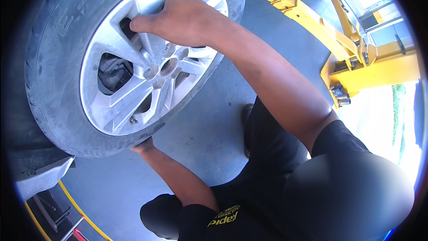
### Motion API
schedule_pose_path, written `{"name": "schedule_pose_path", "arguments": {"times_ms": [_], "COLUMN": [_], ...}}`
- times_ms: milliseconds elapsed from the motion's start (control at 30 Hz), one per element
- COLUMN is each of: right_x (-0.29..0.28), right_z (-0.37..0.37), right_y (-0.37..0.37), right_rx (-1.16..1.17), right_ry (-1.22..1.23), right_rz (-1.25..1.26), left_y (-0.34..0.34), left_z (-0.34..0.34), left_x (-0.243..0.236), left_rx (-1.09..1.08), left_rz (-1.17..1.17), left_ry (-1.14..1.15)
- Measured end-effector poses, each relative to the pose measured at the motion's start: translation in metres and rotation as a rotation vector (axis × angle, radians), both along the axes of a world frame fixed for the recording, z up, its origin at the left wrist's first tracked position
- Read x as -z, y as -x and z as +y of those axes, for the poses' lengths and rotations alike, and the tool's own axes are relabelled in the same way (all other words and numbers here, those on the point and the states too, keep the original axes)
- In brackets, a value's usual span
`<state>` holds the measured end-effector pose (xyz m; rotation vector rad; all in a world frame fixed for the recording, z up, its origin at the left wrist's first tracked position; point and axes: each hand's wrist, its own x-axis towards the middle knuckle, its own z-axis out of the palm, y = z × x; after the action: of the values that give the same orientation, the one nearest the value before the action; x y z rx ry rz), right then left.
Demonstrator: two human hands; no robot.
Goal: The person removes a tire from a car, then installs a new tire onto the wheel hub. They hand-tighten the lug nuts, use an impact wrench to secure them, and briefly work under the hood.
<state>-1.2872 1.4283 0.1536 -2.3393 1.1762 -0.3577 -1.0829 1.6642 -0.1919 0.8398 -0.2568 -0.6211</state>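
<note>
The right hand [180, 20] grips the wheel [133, 58] at ten o'clock; the left hand [143, 145] sits under its six-o'clock edge, how closed I cannot tell. Steadying seems in hand; next calls for even two-handed support. Beyond, two o'clock: a yellow lift [372, 75].

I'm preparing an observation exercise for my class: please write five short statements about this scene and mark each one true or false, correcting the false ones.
1. The right hand is at the spokes of the silver rim. True.
2. The left hand is on top of the tyre. False: it is at the tyre's lower edge, its fingers mostly hidden.
3. A yellow metal structure stands at the right of the picture. True.
4. The right hand wears a glove. False: it is bare.
5. The floor beside the tyre is bright red. False: it is blue-grey.
</note>
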Motion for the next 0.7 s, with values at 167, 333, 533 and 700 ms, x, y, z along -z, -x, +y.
{"name": "schedule_pose_path", "arguments": {"times_ms": [167,333,533,700], "right_x": [0.002,0.009,0.020,0.037], "right_z": [-0.006,-0.007,-0.004,-0.008], "right_y": [0.010,0.014,0.011,-0.009], "right_rx": [-0.020,0.045,0.117,0.159], "right_ry": [0.032,-0.015,-0.093,-0.067], "right_rz": [-0.144,-0.091,-0.225,-0.320], "left_y": [-0.011,-0.021,-0.025,-0.029], "left_z": [0.005,0.008,0.017,0.019], "left_x": [-0.005,-0.014,-0.011,-0.007], "left_rx": [0.019,0.148,0.122,0.133], "left_rz": [-0.118,-0.101,-0.134,-0.237], "left_ry": [-0.014,-0.053,-0.073,-0.075]}}
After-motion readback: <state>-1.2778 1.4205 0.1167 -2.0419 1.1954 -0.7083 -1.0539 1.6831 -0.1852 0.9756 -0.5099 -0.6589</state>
